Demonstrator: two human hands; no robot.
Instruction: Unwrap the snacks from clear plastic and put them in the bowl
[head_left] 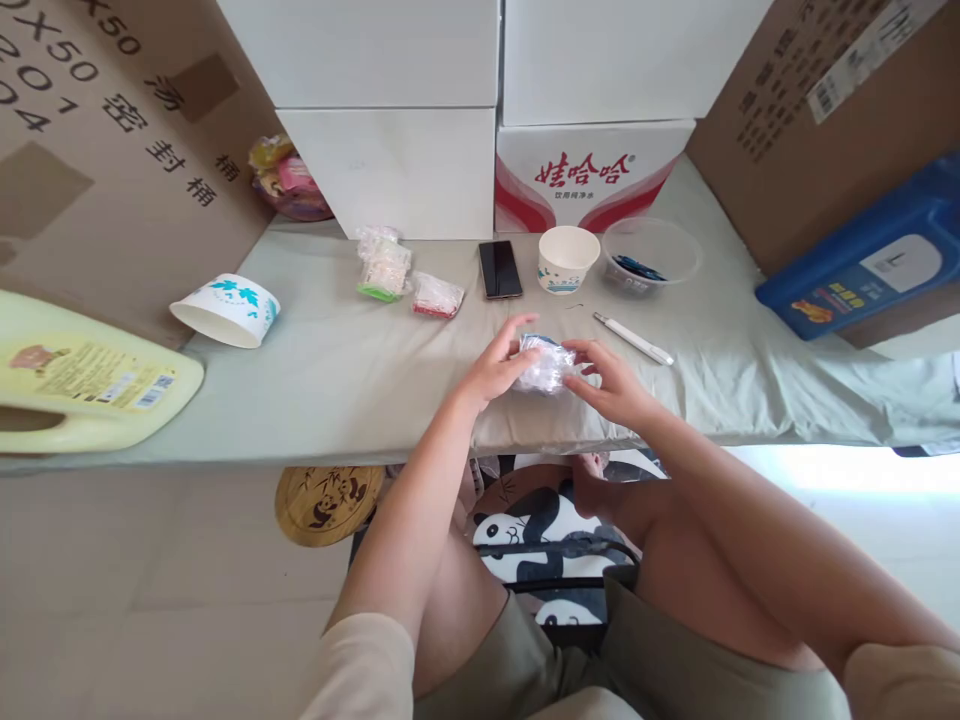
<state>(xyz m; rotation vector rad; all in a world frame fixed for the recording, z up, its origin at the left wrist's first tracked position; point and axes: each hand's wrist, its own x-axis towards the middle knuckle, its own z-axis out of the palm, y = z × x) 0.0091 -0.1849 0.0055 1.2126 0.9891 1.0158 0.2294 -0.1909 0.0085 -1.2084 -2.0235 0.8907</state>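
Between my hands, near the front edge of the cloth-covered surface, is a small packet in crinkled clear plastic (546, 366), with a blue edge showing at its top. My left hand (504, 360) grips its left side, thumb across the front. On the right side, the fingertips and thumb of my right hand (606, 378) pinch the plastic. Two similar wrapped stacks lie to the left, one with a green base (385, 268) and one with a red base (437, 296). Just right of my right hand rests a white pen-like tool (634, 338).
Behind my hands are a phone (500, 269), a paper cup (568, 260) and a clear plastic bowl (651, 258) with dark packets. Another paper cup (227, 310) lies tipped at left. A yellow jug (90, 375), a blue bottle (862, 255) and boxes (405, 170) border the surface.
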